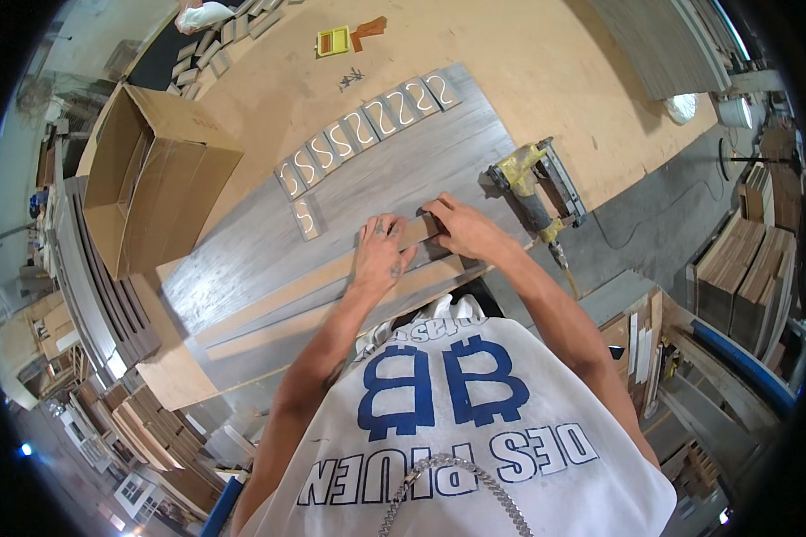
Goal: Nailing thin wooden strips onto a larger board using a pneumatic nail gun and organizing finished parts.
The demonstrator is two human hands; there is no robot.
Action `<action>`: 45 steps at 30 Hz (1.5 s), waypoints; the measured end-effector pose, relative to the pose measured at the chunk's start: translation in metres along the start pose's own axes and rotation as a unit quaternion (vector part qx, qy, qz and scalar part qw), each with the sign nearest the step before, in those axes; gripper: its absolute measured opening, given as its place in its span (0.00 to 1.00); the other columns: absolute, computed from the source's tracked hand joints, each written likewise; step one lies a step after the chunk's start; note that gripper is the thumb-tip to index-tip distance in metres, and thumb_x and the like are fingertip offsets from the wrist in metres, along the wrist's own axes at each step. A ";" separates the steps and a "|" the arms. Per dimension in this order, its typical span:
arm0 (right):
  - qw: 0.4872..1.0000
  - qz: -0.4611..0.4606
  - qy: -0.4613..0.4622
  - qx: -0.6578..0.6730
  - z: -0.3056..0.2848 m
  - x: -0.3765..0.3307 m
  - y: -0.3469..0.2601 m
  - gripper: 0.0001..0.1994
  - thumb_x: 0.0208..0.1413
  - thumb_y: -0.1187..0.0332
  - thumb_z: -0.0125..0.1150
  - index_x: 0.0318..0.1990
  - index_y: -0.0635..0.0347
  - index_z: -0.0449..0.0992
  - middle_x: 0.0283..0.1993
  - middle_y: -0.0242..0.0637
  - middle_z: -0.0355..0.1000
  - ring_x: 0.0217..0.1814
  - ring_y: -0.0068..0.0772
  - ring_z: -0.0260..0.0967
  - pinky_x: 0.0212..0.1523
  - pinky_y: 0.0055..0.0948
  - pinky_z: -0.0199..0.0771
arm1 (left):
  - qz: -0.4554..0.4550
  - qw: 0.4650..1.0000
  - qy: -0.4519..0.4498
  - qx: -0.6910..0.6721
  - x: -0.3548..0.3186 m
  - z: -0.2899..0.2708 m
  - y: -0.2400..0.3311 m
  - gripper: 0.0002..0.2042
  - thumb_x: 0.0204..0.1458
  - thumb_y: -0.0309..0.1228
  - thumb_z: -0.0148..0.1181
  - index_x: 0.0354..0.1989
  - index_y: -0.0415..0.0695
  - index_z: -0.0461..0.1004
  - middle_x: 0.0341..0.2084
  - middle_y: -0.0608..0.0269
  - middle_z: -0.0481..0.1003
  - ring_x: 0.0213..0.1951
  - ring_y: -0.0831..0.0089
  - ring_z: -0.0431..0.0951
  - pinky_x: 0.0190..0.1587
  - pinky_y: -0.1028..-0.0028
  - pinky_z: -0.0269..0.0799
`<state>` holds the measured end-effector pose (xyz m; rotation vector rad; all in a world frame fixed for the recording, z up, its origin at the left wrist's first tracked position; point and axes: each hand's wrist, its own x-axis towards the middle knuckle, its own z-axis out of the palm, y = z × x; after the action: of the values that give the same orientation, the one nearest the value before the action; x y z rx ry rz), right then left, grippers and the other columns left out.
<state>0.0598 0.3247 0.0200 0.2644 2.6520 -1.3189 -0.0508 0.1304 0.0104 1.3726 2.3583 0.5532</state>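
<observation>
A long wood strip (282, 300) with a tan face and grey edge lies near the front of a grey wood-grain panel (242, 242). My left hand (385, 254) is closed over this strip, fingers curled across it. At the strip's right end my right hand (466, 231) grips it, its fingertips bent over the far edge. A second tan strip (418, 279) lies along the near side. Beyond my hands, several small grey blocks (364, 131) stand in a curved row, each bearing a white squiggle of glue. One more block (306, 217) sits nearer me.
A yellow and black nail gun (530, 190) rests at the panel's right, its hose trailing off the table. An open cardboard box (166, 183) stands at left. Loose fasteners (351, 80), a yellow tray (333, 41) and stacked grey boards (658, 45) lie farther back.
</observation>
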 end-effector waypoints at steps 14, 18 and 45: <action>0.986 -0.051 -0.055 -0.149 -0.012 0.015 -0.011 0.19 0.47 0.75 0.63 0.49 0.64 0.71 0.49 0.47 0.67 0.48 0.54 0.73 0.47 0.46 0.77 | 0.053 0.994 -0.069 0.059 -0.008 -0.016 -0.010 0.25 0.55 0.36 0.61 0.55 0.28 0.67 0.51 0.43 0.68 0.55 0.49 0.66 0.61 0.59 0.63; 0.980 -0.059 -0.064 -0.178 -0.013 0.015 -0.014 0.17 0.47 0.74 0.64 0.47 0.64 0.73 0.46 0.45 0.69 0.48 0.52 0.74 0.45 0.44 0.78 | 0.062 0.996 -0.048 0.045 -0.014 -0.014 -0.015 0.26 0.56 0.38 0.60 0.56 0.29 0.67 0.52 0.44 0.68 0.55 0.50 0.65 0.60 0.59 0.63; 0.973 0.171 0.092 0.121 0.014 -0.015 -0.011 0.35 0.50 0.67 0.71 0.64 0.71 0.64 0.55 0.53 0.74 0.56 0.46 0.75 0.53 0.36 0.76 | 0.034 0.999 -0.011 -0.028 0.006 0.018 0.012 0.28 0.50 0.29 0.61 0.60 0.30 0.65 0.56 0.45 0.64 0.57 0.47 0.63 0.60 0.52 0.60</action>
<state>0.0726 0.3054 0.0232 0.8725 2.4277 -1.5563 -0.0365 0.1438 0.0003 1.4309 2.2690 0.6147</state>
